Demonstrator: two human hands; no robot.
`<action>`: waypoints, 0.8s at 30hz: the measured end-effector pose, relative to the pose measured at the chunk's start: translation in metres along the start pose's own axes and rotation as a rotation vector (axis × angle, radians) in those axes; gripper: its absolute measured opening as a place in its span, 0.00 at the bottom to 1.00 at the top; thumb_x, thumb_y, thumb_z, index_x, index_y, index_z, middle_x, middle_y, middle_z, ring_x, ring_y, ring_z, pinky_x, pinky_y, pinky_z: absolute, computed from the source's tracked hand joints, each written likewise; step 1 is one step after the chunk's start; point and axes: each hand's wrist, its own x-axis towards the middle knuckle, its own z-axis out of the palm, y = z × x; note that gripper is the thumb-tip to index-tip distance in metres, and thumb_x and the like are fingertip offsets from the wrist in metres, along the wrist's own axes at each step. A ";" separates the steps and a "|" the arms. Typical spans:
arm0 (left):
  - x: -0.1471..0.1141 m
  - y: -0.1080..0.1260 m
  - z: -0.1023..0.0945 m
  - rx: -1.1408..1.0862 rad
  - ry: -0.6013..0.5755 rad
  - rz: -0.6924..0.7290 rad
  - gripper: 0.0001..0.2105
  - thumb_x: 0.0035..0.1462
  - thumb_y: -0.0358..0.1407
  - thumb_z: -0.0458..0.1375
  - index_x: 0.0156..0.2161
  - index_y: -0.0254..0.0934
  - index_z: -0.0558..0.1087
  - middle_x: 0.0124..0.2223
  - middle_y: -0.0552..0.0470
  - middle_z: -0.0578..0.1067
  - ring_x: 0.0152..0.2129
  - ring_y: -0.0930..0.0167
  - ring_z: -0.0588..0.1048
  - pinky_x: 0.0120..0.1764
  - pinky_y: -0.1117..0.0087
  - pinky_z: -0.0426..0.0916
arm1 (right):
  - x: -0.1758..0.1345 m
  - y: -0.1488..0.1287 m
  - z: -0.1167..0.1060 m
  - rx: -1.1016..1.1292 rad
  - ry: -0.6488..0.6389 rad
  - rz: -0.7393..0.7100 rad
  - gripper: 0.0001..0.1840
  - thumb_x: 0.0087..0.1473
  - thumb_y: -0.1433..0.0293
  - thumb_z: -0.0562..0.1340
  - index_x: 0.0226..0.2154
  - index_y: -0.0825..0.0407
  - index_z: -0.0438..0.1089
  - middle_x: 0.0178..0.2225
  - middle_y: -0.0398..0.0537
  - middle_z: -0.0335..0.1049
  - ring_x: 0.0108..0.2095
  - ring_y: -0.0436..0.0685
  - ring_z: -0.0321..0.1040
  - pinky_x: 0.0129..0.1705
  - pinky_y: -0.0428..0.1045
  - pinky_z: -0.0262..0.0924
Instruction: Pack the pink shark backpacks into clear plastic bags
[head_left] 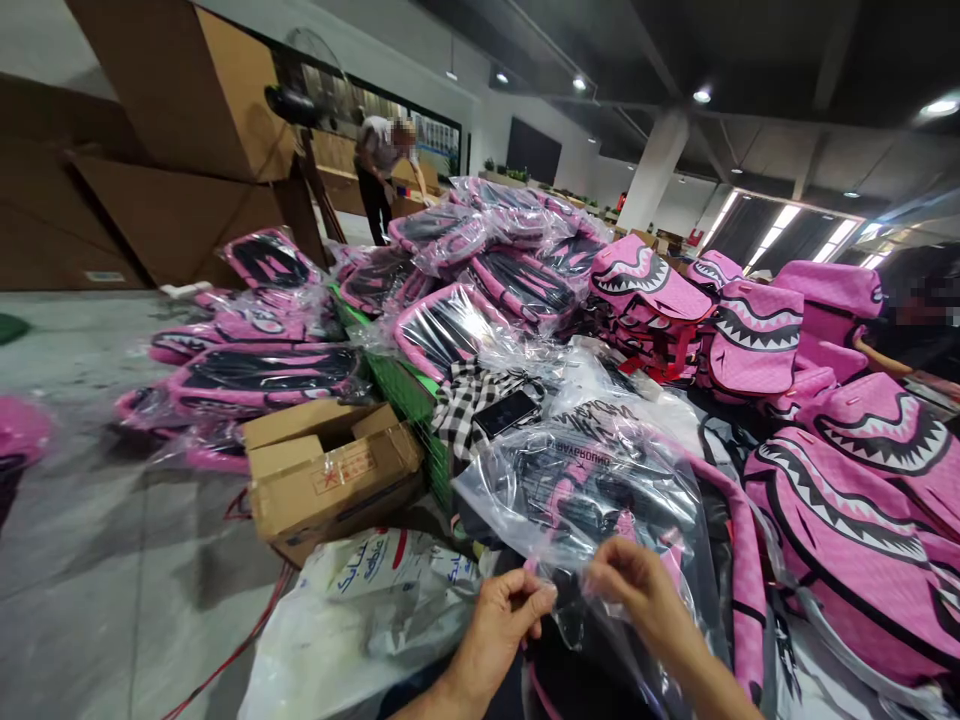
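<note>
Directly in front of me lies a black and pink backpack (744, 570), with a clear plastic bag (517, 515) over much of it. My left hand (506, 625) pinches the near edge of that bag between thumb and fingers. Close by on the right, my right hand (637, 590) is slightly blurred, its fingers closed on the same film. Dark printed lettering shows through the plastic at the bag's far end. Just beyond, a phone (506, 412) rests on a black-and-white checked cloth (469, 400).
Pink backpacks with shark-mouth prints (847, 520) are heaped on the right. Bagged backpacks (450, 330) pile up ahead and on the floor at left. An opened carton (337, 480) and a white printed sack (352, 620) sit left. A person (382, 165) bends over in the background.
</note>
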 end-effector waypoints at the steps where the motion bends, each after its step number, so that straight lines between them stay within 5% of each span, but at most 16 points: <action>1: 0.001 -0.008 -0.011 0.101 -0.011 0.009 0.27 0.46 0.61 0.65 0.23 0.36 0.71 0.18 0.57 0.68 0.16 0.73 0.67 0.24 0.72 0.61 | 0.008 -0.004 -0.007 0.095 0.024 0.031 0.27 0.49 0.43 0.66 0.27 0.49 0.64 0.23 0.41 0.67 0.24 0.51 0.64 0.29 0.47 0.61; 4: -0.010 -0.021 -0.043 0.476 0.032 0.133 0.19 0.57 0.53 0.58 0.29 0.37 0.74 0.24 0.54 0.74 0.16 0.71 0.71 0.25 0.70 0.68 | 0.030 -0.006 -0.023 0.202 0.226 0.095 0.31 0.47 0.38 0.63 0.29 0.46 0.57 0.20 0.36 0.61 0.19 0.50 0.59 0.22 0.46 0.58; 6: -0.025 -0.014 -0.051 0.729 0.188 0.418 0.12 0.62 0.41 0.55 0.45 0.39 0.76 0.38 0.49 0.81 0.26 0.69 0.79 0.33 0.68 0.74 | 0.036 -0.004 -0.023 0.084 0.368 -0.006 0.28 0.52 0.39 0.59 0.29 0.45 0.56 0.18 0.33 0.55 0.16 0.49 0.53 0.18 0.45 0.51; 9: -0.040 0.018 -0.031 1.013 0.389 1.040 0.24 0.62 0.30 0.59 0.62 0.42 0.65 0.55 0.44 0.77 0.51 0.64 0.77 0.54 0.63 0.70 | 0.030 -0.002 -0.005 -0.251 0.414 -0.322 0.18 0.65 0.53 0.52 0.30 0.46 0.59 0.19 0.34 0.56 0.18 0.49 0.54 0.21 0.44 0.52; 11: -0.035 0.045 -0.009 1.155 0.393 1.280 0.25 0.61 0.29 0.61 0.63 0.38 0.64 0.57 0.42 0.76 0.58 0.61 0.71 0.63 0.58 0.61 | 0.018 -0.006 0.012 -0.522 0.351 -0.590 0.14 0.69 0.64 0.49 0.32 0.48 0.63 0.21 0.37 0.62 0.20 0.49 0.58 0.23 0.44 0.52; 13: -0.020 0.068 0.001 1.262 0.366 1.269 0.19 0.64 0.29 0.57 0.59 0.36 0.68 0.52 0.45 0.79 0.55 0.62 0.72 0.65 0.56 0.54 | 0.003 -0.011 0.021 -0.804 0.306 -0.873 0.12 0.69 0.70 0.50 0.35 0.48 0.66 0.23 0.39 0.67 0.21 0.49 0.62 0.24 0.45 0.52; 16: 0.003 0.082 -0.022 1.376 0.320 1.115 0.12 0.68 0.29 0.49 0.46 0.39 0.75 0.37 0.53 0.79 0.42 0.64 0.75 0.62 0.52 0.53 | -0.015 -0.011 0.013 -1.124 0.372 -1.050 0.11 0.69 0.69 0.52 0.41 0.50 0.69 0.27 0.43 0.72 0.24 0.52 0.67 0.27 0.48 0.56; 21: 0.002 0.063 -0.099 1.465 0.441 0.972 0.15 0.69 0.34 0.47 0.39 0.40 0.77 0.34 0.51 0.77 0.36 0.62 0.74 0.55 0.49 0.58 | -0.040 0.037 -0.045 -1.464 0.462 -0.824 0.19 0.65 0.80 0.47 0.44 0.51 0.71 0.32 0.47 0.75 0.31 0.56 0.72 0.36 0.52 0.61; 24: -0.004 0.038 -0.121 1.435 0.508 0.901 0.17 0.70 0.40 0.47 0.40 0.40 0.79 0.34 0.49 0.78 0.35 0.62 0.75 0.48 0.55 0.63 | -0.063 0.082 -0.075 -1.429 0.496 -0.622 0.13 0.63 0.74 0.53 0.43 0.48 0.72 0.35 0.48 0.76 0.33 0.58 0.74 0.36 0.52 0.63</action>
